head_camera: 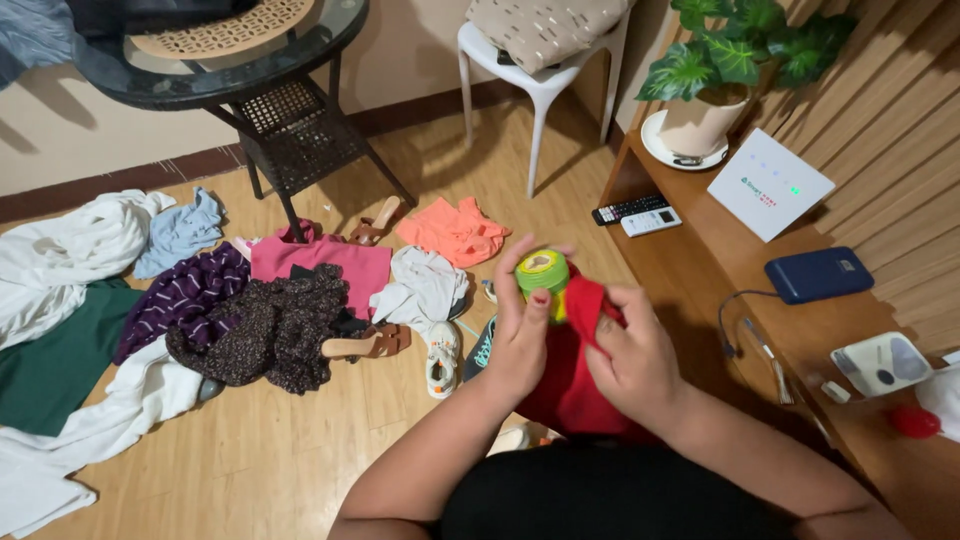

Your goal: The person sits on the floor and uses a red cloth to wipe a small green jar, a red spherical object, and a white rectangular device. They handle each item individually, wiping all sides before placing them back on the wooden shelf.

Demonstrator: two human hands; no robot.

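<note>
To my right on the wooden surface (690,270) stands a white square box (770,184), tilted, with small coloured marks and tiny lights. Nearer me lies a flat dark-blue rectangular device (819,274) bearing a pale label.

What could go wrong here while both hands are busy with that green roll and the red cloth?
1. The left hand pinches the green roll only at its edge while the right hand bunches the red cloth against it; the roll might slip and drop.
2. Clothes, a sandal and a white sneaker lie scattered on the floor close by, a likely tripping hazard.
</note>
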